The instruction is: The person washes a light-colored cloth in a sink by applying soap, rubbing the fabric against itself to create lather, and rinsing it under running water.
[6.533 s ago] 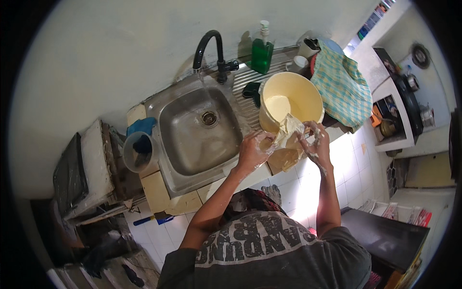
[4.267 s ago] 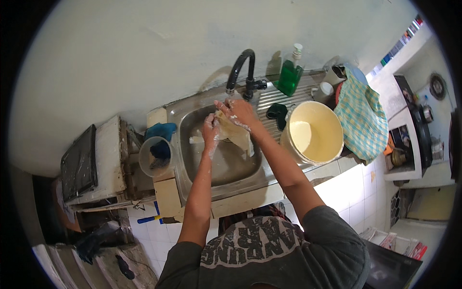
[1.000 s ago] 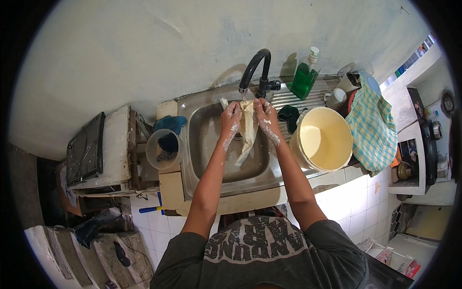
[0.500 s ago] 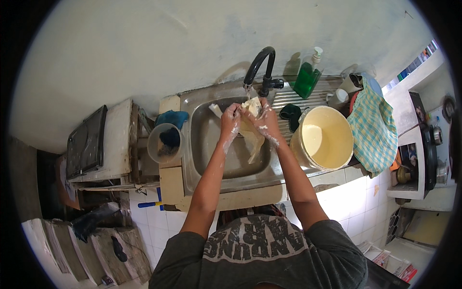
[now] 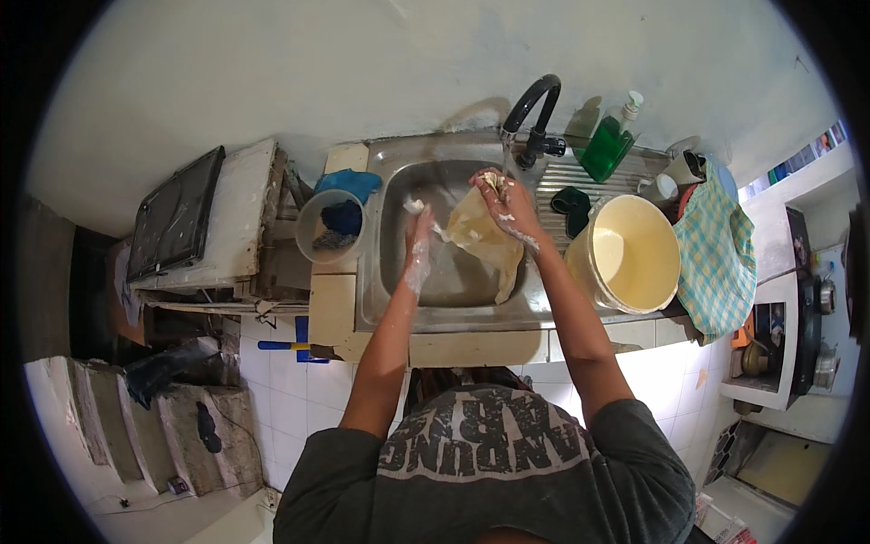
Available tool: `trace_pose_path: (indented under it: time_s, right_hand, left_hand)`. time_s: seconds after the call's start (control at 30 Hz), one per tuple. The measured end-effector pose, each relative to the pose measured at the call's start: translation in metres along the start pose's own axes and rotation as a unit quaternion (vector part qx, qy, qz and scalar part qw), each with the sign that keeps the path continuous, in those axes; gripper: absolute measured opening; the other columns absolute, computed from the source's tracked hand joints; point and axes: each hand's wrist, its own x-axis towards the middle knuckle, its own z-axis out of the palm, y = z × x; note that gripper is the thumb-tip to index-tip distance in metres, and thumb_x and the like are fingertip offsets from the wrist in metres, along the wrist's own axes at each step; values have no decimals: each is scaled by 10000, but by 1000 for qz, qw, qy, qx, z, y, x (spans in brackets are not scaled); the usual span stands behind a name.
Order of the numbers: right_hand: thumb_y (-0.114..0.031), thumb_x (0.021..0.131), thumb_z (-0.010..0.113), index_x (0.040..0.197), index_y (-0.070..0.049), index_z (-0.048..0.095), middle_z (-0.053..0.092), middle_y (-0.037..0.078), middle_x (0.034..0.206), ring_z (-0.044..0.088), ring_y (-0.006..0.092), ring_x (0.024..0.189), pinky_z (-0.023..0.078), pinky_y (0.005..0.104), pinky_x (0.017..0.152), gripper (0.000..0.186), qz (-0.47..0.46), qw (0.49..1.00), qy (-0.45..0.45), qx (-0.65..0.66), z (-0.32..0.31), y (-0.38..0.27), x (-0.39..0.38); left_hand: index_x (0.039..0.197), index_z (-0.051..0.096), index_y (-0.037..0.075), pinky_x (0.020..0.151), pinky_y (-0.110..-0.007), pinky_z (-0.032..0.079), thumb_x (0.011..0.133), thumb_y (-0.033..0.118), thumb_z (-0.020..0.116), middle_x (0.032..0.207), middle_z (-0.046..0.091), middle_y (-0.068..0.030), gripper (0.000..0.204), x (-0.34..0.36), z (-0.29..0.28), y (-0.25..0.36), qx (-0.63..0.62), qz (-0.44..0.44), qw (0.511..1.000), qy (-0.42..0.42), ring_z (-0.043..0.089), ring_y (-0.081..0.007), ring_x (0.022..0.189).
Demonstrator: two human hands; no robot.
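Observation:
Over the steel sink [image 5: 435, 306], my right hand [image 5: 507, 201] is closed on a limp, pale yellow cloth [image 5: 475, 234] under the running black tap [image 5: 535, 98]. The cloth looks thin and wet, and its lower end hangs into the basin. Pale, sticky-looking residue clings to my fingers and both wrists. My left hand [image 5: 418, 249] is to the left of the cloth, its fingers closed around a small crumpled whitish piece [image 5: 414, 207]. Whether that piece joins the cloth I cannot tell.
A cream bucket [image 5: 625, 304] stands right of the basin, beside a dark green pad [image 5: 570, 208] and a green soap bottle [image 5: 609, 145]. A checked cloth [image 5: 716, 258] drapes farther right. Left are a clear tub [image 5: 313, 227] with dark scrubbers and a blue cloth [image 5: 349, 184].
My hands have moved apart, the left one going left away from the right. The cloth now hangs mainly from my right hand. The whole view has shifted slightly.

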Motion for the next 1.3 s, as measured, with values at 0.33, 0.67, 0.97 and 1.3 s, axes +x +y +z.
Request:
trace_pose_path:
  time_s: [0.33,0.67,0.97,1.3]
  right_hand:
    - [-228,898,448,832,-33,558,561,96,692,499,157,638,407,319,612,233,-46,991,120,25,-3,0,-11]
    - [-329,912,433,739,17,553,561,157,634,482,229,538,373,375,524,405,150,954,243,-92,47,8,-60]
    - [-389,858,494,654,3,582,527,179,517,522,315,465,392,404,476,450,111,925,358,-60,110,41,-60]
    - [-396,805,549,668,-8,607,537,184,536,575,291,517,403,398,481,416,216,921,316,-75,165,47,-61]
  left_hand:
    - [1306,307,126,930,-567,300,775,639,426,1288,401,-116,748,19,9,-44,-406,-271,844,-223,381,-333,1188]
    - [1089,518,114,727,-312,478,834,427,529,982,591,-35,403,39,-17,-49,-198,-260,918,-224,585,-159,869]
    - [994,554,61,699,-325,495,836,354,568,908,619,-70,333,19,-31,-55,-210,-317,913,-150,605,-167,816]
    - [1064,544,44,678,-289,484,859,348,530,971,587,-43,367,21,-16,-64,-149,-293,936,-125,575,-151,833]
